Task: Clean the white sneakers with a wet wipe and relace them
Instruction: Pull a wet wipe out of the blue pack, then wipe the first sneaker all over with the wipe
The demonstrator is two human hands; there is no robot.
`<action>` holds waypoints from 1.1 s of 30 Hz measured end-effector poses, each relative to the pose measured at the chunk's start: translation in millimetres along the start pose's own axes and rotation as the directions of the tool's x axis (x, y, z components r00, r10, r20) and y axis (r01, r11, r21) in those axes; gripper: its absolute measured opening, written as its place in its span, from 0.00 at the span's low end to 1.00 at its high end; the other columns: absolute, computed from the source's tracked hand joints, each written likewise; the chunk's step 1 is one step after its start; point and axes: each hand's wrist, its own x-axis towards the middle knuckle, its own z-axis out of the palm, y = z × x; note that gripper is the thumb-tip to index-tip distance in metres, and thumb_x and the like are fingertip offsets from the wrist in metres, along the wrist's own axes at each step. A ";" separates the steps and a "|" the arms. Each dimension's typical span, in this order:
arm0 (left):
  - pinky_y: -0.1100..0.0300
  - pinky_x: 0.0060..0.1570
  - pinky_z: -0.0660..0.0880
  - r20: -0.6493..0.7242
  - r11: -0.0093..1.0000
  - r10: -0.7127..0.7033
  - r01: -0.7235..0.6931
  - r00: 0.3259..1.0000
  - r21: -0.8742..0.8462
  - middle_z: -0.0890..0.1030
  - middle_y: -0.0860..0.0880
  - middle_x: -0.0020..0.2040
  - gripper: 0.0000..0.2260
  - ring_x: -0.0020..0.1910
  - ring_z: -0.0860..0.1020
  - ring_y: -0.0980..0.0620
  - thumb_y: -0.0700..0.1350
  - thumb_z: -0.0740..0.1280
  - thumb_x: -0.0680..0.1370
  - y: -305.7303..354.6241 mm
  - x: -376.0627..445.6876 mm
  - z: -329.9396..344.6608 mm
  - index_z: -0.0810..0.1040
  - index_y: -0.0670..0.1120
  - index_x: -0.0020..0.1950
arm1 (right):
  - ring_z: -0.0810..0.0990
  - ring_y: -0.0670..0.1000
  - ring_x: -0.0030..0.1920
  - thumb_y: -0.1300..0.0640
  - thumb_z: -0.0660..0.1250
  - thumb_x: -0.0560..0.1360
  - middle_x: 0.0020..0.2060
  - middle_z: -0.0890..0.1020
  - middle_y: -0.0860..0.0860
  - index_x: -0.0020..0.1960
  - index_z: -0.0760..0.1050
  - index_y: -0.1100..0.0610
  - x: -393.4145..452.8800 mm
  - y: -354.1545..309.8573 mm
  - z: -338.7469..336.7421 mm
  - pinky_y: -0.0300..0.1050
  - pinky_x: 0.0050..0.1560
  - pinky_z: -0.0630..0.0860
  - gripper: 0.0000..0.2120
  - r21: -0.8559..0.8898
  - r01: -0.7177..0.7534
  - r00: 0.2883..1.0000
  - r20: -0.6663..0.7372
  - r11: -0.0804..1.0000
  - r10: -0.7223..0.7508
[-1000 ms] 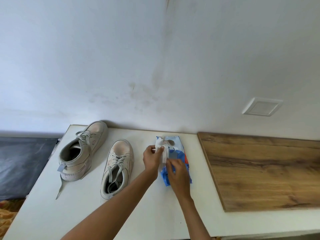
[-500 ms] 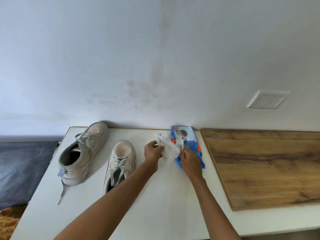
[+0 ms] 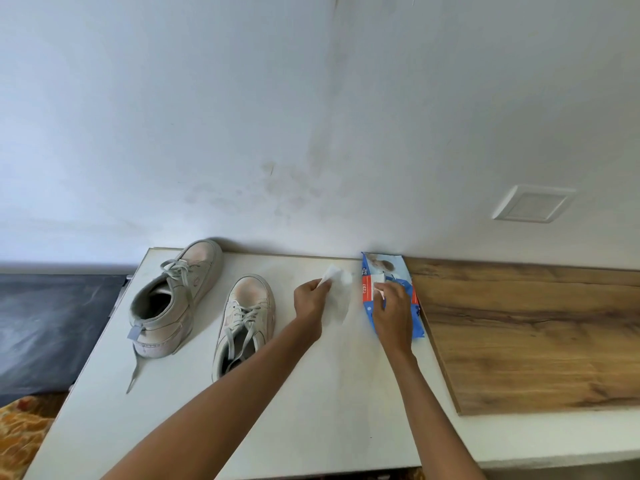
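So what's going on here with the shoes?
A person is getting ready to clean two white sneakers standing on a white table. The left hand pinches a wet wipe just out of the blue pack; the right hand rests on that pack. Neither shoe is being touched yet.

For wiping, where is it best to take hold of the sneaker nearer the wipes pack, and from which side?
Grip the right sneaker at its open collar and heel, coming from the near side. It stands upright, toe to the wall, so the heel faces the person. The left hand holds the wet wipe; probably the right hand takes it.
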 end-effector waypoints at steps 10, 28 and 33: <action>0.59 0.35 0.73 0.009 0.987 -0.033 0.034 0.999 -0.157 0.79 0.44 0.42 0.05 0.41 0.77 0.47 0.40 0.63 0.79 7.1 -19.1 -17.8 0.76 0.40 0.50 | 0.79 0.47 0.52 0.52 0.66 0.76 0.52 0.78 0.44 0.66 0.71 0.49 -21.5 -79.4 -0.4 0.37 0.43 0.79 0.19 0.494 -0.372 0.866 0.489 0.786 0.103; 0.57 0.44 0.70 0.173 0.422 0.594 -0.488 0.785 0.765 0.74 0.48 0.55 0.14 0.54 0.74 0.49 0.47 0.65 0.76 23.6 -71.8 -170.3 0.73 0.46 0.61 | 0.69 0.50 0.34 0.67 0.58 0.76 0.32 0.75 0.50 0.34 0.74 0.53 -121.1 -150.8 1.4 0.43 0.32 0.67 0.16 0.678 -0.390 0.920 0.265 0.623 0.288; 0.52 0.52 0.70 0.055 0.616 0.364 -0.285 0.930 0.734 0.68 0.44 0.63 0.21 0.61 0.71 0.45 0.49 0.67 0.75 -15.8 -85.1 -201.3 0.68 0.45 0.64 | 0.75 0.43 0.40 0.61 0.59 0.78 0.41 0.80 0.46 0.46 0.77 0.52 -161.5 -171.7 0.1 0.34 0.40 0.71 0.10 0.737 -0.413 0.910 0.313 0.535 0.271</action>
